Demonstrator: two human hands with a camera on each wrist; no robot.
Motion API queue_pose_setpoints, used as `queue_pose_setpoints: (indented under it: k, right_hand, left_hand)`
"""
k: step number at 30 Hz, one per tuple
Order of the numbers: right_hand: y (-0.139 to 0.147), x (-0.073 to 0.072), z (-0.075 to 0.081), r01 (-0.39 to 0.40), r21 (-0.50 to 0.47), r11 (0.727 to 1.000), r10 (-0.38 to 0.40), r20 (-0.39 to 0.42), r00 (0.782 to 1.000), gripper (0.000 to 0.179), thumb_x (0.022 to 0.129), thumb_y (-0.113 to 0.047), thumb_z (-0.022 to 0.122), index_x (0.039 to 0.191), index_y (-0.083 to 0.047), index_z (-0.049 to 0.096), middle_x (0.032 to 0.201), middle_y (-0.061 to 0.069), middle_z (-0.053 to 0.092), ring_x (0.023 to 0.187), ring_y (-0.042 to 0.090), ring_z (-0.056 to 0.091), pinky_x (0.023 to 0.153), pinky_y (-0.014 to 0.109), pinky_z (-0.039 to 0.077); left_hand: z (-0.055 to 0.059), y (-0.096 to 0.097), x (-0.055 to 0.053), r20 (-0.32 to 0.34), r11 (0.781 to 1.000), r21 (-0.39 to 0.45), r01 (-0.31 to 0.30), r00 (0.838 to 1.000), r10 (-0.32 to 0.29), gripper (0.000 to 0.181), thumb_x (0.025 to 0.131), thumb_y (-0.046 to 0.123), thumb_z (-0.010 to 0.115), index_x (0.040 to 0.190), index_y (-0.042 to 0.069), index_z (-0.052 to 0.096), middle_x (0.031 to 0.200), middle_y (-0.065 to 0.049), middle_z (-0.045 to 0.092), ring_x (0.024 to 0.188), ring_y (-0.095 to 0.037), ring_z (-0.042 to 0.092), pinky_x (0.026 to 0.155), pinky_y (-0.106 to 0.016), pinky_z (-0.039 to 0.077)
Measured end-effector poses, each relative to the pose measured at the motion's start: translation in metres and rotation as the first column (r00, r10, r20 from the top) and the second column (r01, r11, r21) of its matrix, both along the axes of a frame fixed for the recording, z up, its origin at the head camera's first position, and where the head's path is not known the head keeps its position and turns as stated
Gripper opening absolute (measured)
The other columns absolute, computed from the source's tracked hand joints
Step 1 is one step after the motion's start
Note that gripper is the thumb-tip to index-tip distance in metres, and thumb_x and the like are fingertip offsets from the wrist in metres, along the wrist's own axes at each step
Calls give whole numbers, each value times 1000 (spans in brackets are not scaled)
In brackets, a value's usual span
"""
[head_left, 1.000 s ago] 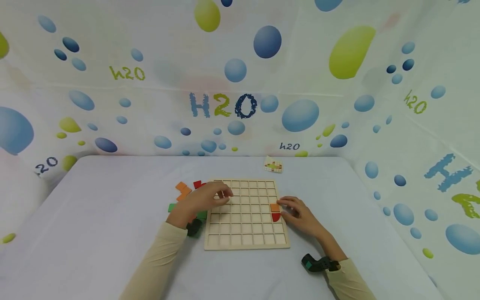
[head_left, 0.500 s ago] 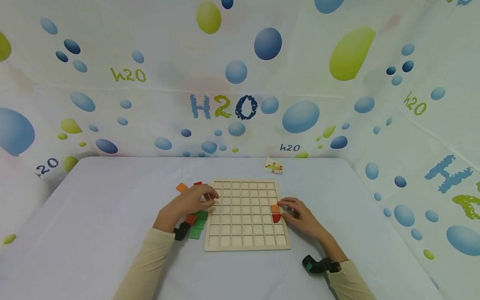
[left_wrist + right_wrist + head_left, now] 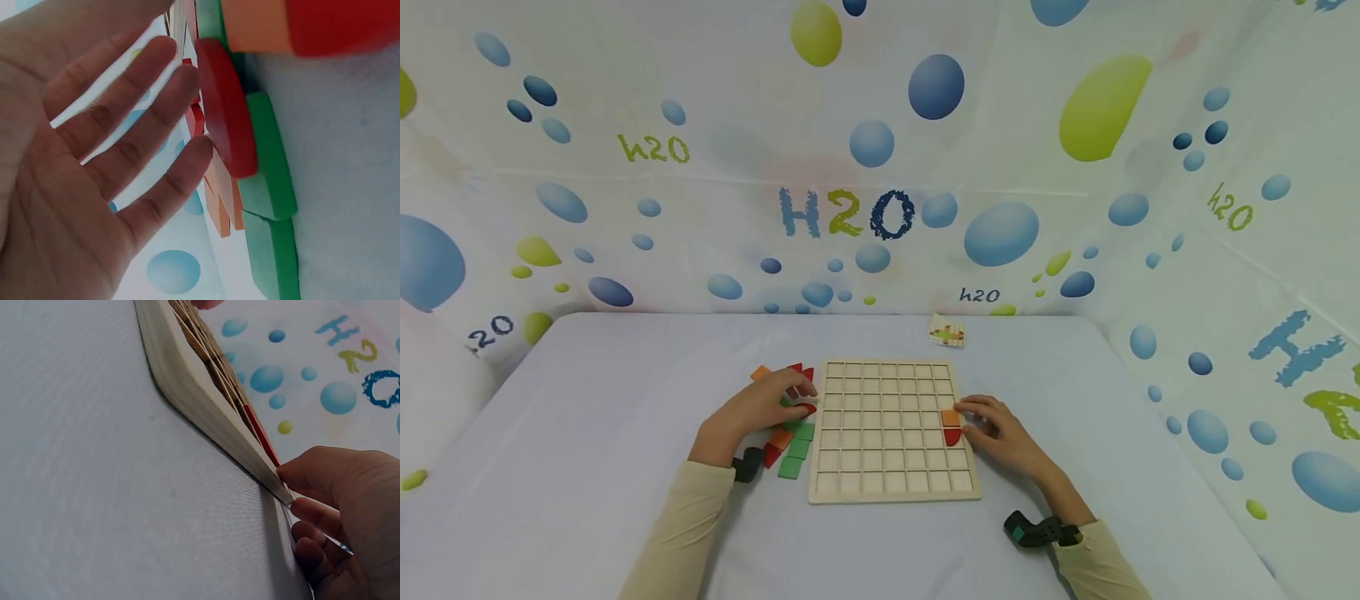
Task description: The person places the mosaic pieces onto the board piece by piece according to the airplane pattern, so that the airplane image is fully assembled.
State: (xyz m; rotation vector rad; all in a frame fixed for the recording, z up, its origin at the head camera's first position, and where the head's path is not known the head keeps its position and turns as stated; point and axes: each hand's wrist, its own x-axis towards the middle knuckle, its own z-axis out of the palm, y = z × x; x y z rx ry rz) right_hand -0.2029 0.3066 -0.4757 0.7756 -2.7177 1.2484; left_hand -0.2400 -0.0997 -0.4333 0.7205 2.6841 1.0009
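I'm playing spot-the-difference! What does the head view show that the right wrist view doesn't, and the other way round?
Only the head view shows the picture card and the loose green tiles.
Only the right wrist view shows the board's right outer side, seen low and close.
Both show part of the board, a red piece at its right edge, the right grip and the bubble-patterned backdrop.

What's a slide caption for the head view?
Left hand over loose coloured tiles beside a wooden grid board; right hand at its right edge, by an orange tile and red tile.
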Motion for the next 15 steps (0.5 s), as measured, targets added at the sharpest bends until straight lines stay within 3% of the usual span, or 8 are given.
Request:
queue_pose_setpoints:
  k: [15]
  right_hand:
    - [-1,0,-1,8,-5,1000,-8,-13,1000,34,92,-4,64,126,-1,62,127,19,55,98,23,51,75,26,44]
  left_hand:
    - [-4,4,0,41,992,-93,-83,995,87,30,86,18,75,112,5,67,106,-6,62,98,-22,56,92,-45,48]
